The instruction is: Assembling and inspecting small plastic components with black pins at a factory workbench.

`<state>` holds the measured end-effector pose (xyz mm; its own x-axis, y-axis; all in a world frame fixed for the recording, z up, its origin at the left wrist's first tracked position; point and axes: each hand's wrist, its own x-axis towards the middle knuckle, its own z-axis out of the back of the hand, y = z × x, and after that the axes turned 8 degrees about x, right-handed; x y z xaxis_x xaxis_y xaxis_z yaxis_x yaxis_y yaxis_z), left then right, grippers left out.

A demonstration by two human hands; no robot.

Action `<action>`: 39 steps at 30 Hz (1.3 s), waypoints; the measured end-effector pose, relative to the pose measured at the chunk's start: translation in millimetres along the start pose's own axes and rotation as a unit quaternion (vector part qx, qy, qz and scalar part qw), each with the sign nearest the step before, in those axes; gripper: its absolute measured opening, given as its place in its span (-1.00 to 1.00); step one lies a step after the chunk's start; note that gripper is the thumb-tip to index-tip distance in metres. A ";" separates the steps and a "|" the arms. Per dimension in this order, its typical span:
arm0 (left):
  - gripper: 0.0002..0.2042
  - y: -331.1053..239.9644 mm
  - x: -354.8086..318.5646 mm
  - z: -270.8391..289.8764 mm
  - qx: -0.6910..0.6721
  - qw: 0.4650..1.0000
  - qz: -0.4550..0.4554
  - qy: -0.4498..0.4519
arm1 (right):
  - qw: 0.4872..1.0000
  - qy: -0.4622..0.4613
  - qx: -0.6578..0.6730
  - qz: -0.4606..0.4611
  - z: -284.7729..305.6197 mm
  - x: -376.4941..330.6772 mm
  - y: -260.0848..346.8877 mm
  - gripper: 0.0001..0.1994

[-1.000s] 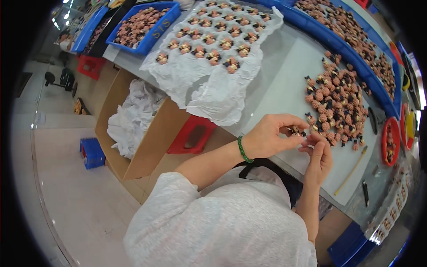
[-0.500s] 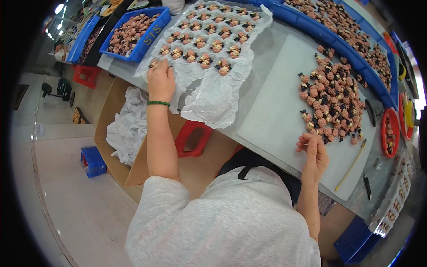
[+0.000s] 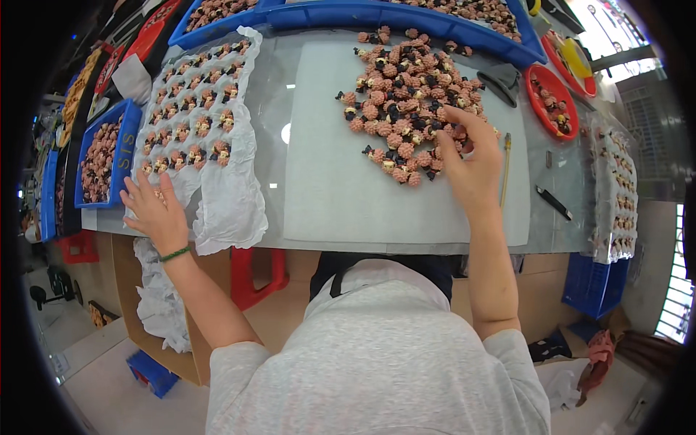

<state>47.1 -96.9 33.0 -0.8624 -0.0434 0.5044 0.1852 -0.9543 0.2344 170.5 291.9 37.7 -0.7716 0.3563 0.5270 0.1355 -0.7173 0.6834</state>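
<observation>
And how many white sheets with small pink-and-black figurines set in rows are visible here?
2. One crumpled white paper sheet lies at the left, by the left hand; the other white sheet is far right, beyond the slim black tool. More may be hidden.

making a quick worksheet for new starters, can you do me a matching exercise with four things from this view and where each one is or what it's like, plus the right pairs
Things
1. left hand
2. right hand
3. yellow stick
4. red dish

Places and states
A. lying on the white mat, right of a forearm
B. holding a few small figures inside
C. fingers spread at the near left corner of the white sheet with rows of figures
D. thumb and forefinger parted at the right side of the loose pile of figures

Right pairs
1-C, 2-D, 3-A, 4-B
</observation>
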 end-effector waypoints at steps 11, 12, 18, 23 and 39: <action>-0.73 -141.1 -83.6 89.5 -0.768 0.599 -0.139 0.178 | 0.921 0.012 0.348 -0.177 -12.4 -27.3 24.2 -0.79; -0.74 -154.2 -89.4 93.6 -0.788 0.568 -0.115 0.210 | 0.832 0.002 0.483 -0.273 -15.3 -34.7 30.7 -0.80; -0.79 -178.5 -99.7 89.9 -0.848 0.368 -0.021 0.380 | 0.718 0.018 0.590 -0.369 -30.3 -69.6 44.3 -0.77; -0.80 -175.7 -98.9 80.2 -0.848 0.348 -0.032 0.398 | 0.840 0.018 0.488 -0.238 -36.8 -76.3 39.9 -0.71; -0.78 -157.4 -90.2 76.3 -0.839 0.293 0.159 0.429 | 0.989 0.066 0.067 0.116 -36.4 -39.6 29.7 -0.72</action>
<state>131.7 79.8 14.0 -0.8618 0.4198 -0.2847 0.4486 0.3688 -0.8141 182.4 234.6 18.8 -0.7833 0.1041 0.6128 0.3922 -0.6822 0.6172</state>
